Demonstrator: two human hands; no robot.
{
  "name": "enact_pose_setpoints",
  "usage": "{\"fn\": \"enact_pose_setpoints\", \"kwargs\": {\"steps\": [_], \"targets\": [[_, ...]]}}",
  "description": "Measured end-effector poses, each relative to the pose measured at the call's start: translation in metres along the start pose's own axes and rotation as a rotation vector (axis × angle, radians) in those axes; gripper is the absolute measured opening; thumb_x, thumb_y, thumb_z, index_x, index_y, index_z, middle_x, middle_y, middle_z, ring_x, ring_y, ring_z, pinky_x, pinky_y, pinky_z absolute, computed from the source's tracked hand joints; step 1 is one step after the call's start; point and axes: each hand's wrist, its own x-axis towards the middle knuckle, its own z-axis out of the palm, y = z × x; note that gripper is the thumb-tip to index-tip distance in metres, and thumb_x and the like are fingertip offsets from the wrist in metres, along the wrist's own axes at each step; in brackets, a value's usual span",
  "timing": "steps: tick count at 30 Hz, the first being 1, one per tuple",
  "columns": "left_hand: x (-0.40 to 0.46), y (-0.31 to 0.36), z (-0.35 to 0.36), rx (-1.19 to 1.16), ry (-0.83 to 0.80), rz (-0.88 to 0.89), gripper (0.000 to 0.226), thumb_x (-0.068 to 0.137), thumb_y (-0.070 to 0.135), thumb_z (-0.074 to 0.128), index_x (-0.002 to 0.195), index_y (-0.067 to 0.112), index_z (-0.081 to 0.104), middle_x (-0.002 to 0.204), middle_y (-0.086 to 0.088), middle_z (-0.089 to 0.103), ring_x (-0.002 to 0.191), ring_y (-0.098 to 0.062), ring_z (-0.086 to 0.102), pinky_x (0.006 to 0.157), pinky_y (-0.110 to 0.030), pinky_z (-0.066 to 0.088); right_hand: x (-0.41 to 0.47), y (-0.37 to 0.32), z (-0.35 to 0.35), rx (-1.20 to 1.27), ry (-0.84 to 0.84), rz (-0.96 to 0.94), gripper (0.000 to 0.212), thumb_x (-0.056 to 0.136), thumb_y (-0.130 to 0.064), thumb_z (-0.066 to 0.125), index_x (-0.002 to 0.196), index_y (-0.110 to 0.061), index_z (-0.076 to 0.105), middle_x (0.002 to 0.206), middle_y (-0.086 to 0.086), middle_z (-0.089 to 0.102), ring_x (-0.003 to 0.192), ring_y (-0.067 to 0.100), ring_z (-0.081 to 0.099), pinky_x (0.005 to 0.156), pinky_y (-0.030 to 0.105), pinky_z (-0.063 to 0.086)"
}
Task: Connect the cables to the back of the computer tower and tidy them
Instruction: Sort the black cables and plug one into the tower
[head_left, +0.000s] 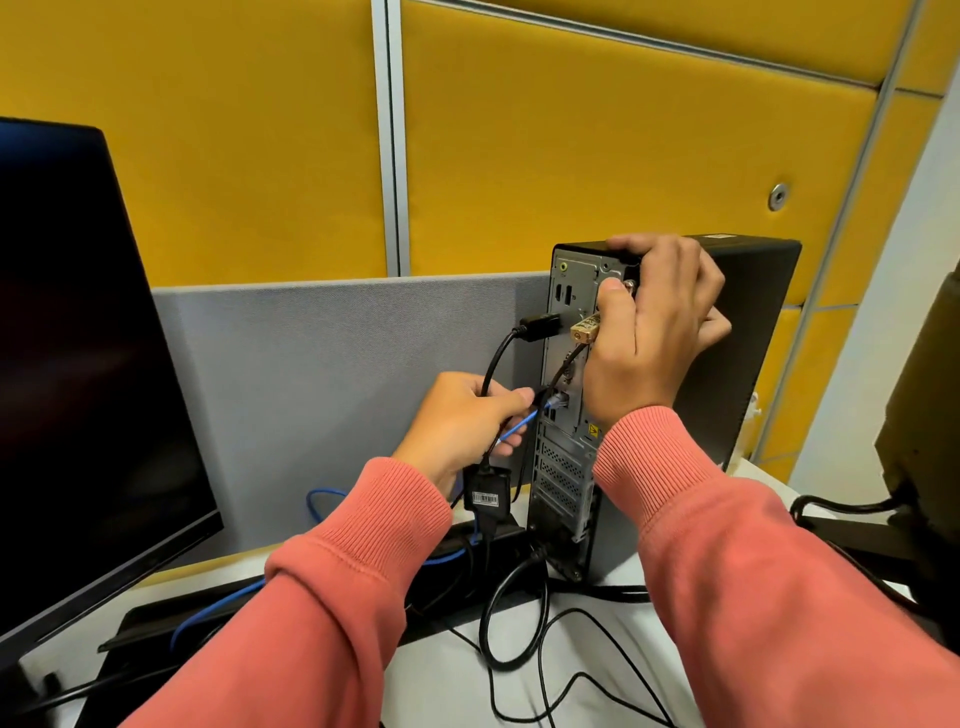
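My right hand grips top rear of black computer tower, bracing it. My left hand pinches blue network cable with black cables at rear ports, likely for plugging.

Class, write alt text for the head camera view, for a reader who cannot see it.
A person's left hand pinches a blue network cable at the back of a black computer tower, while the right hand grips the tower's top rear edge. A dark monitor stands left, and loose black cables trail over the desk.
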Motion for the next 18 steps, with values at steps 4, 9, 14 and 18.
{"fn": "enact_pose_setpoints", "kwargs": {"steps": [4,9,14,18], "targets": [[0.003,0.003,0.003,0.002,0.013,-0.001,0.023,0.096,0.018,0.070,0.092,-0.004,0.074,0.068,-0.006,0.071,0.059,-0.010,0.066,0.057,-0.020,0.056,0.001,0.000,0.000,-0.001,0.004,0.004,0.026,0.086,-0.025,0.050,0.110,-0.028,0.059,0.116,-0.012,0.053,0.126,0.011,0.039,0.089,0.040,0.027],[0.001,0.005,0.007,-0.001,0.035,-0.011,0.025,0.096,0.018,0.070,0.094,-0.006,0.073,0.069,-0.006,0.069,0.060,-0.011,0.064,0.056,-0.021,0.053,0.000,-0.004,-0.001,-0.008,-0.002,0.006,0.026,0.086,-0.024,0.050,0.110,-0.028,0.059,0.115,-0.012,0.053,0.125,0.012,0.039,0.087,0.037,0.025],[-0.005,0.007,0.012,0.065,0.057,-0.002,0.030,0.099,0.023,0.065,0.099,-0.005,0.073,0.076,-0.010,0.070,0.065,-0.013,0.063,0.059,-0.023,0.051,0.000,-0.004,-0.002,0.011,-0.003,0.016,0.026,0.086,-0.022,0.051,0.110,-0.027,0.059,0.116,-0.012,0.053,0.126,0.012,0.039,0.088,0.039,0.026],[-0.006,0.002,0.016,0.092,0.077,0.021,0.034,0.102,0.029,0.060,0.095,-0.001,0.074,0.087,-0.016,0.077,0.068,-0.014,0.061,0.064,-0.029,0.049,-0.001,-0.005,-0.002,0.021,-0.017,0.013,0.025,0.086,-0.022,0.051,0.110,-0.027,0.059,0.116,-0.011,0.054,0.126,0.013,0.039,0.089,0.040,0.027]]}}
